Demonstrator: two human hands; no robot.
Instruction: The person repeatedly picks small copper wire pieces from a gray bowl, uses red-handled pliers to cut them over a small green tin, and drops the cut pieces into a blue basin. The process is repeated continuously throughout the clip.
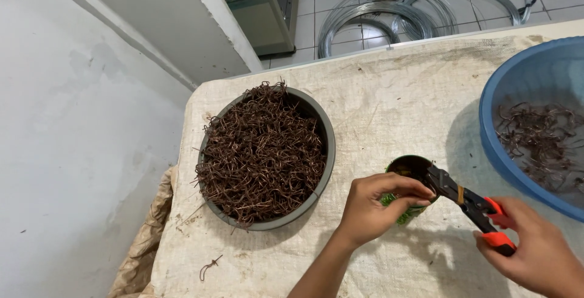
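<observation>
A table covered in pale woven sacking [389,85] carries a grey bowl [326,152] heaped with brown wire hooks, a blue plastic basin [486,121], a small green can [406,163] and one stray wire piece [210,267].

Cup [406,170] between left bowl [325,146] and right basin [490,128] on table [389,85]
</observation>
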